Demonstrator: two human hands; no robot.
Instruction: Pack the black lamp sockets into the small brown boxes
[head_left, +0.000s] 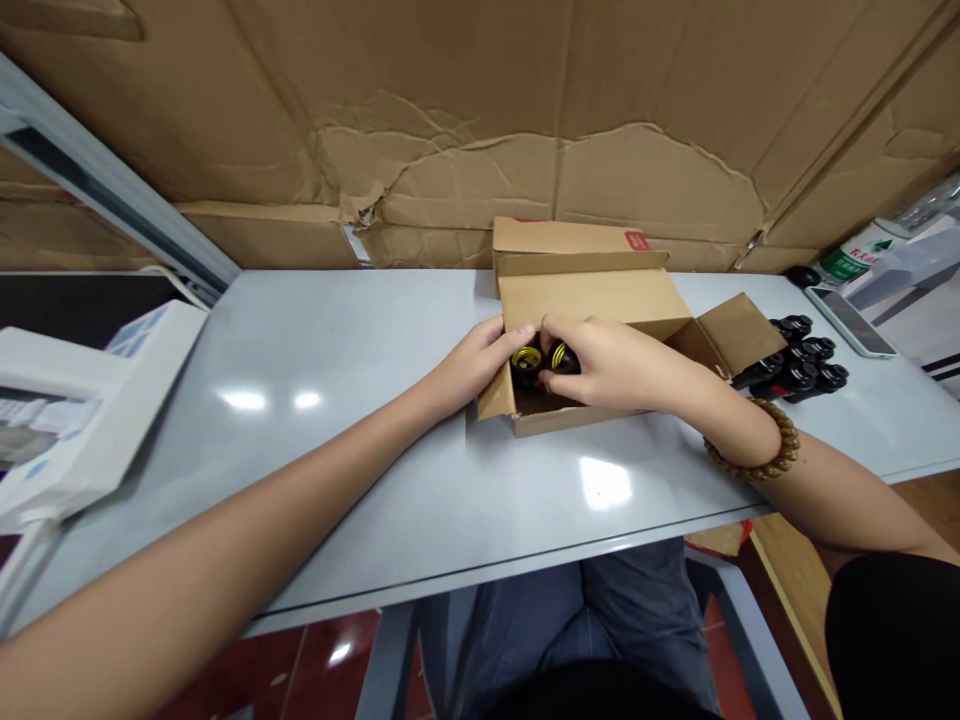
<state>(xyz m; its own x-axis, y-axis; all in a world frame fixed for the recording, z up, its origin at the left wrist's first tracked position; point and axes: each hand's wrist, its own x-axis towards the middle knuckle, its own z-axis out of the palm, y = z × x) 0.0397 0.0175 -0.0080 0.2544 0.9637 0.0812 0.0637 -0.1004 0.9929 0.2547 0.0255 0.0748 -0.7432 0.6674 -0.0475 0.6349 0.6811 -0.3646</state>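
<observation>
One nearly straight arm brings the left hand [478, 366] to the left end of an open carton [570, 421] on the worktop [375, 330], thumb at the rim; its fingers are partly hidden, so I cannot tell whether that grip is closed. The right hand [574, 358] arches in from the right, its grip closed on a dark container [565, 360], mostly covered, inside the carton. Just beside it, a yellow-rimmed container [526, 367] has its base lost in shadow.

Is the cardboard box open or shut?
The cardboard box is open: its lid stands raised, and black items show inside.
</observation>
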